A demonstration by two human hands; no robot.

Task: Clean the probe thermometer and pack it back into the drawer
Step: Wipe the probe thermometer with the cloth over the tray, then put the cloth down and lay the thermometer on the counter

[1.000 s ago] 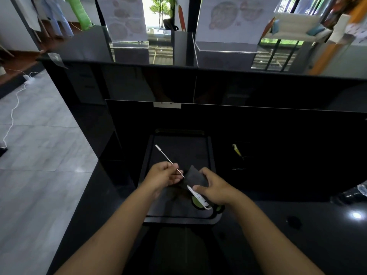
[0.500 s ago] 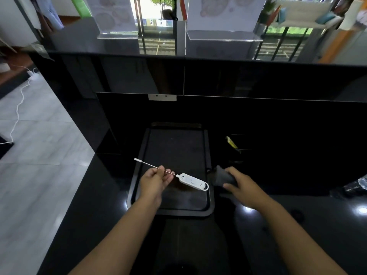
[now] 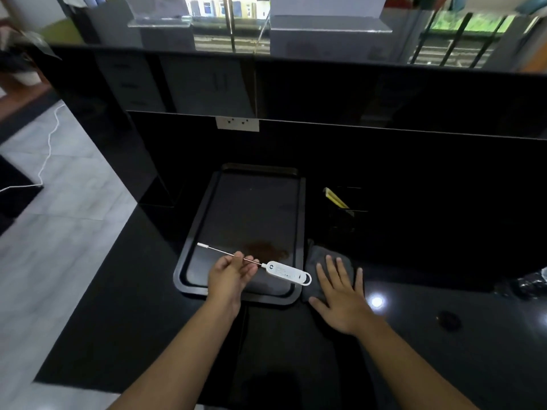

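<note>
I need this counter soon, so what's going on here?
A person is cleaning a probe thermometer. The left hand pinches its metal stem, holding it over a black tray that has a brown smear. The right hand lies flat on a dark cloth on the counter beside the tray. The thermometer is not yet packed away.

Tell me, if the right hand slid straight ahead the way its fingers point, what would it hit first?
The right hand lies flat on the grey cloth; beyond it, probably the dark rack with a yellow item, though depth is unclear.
</note>
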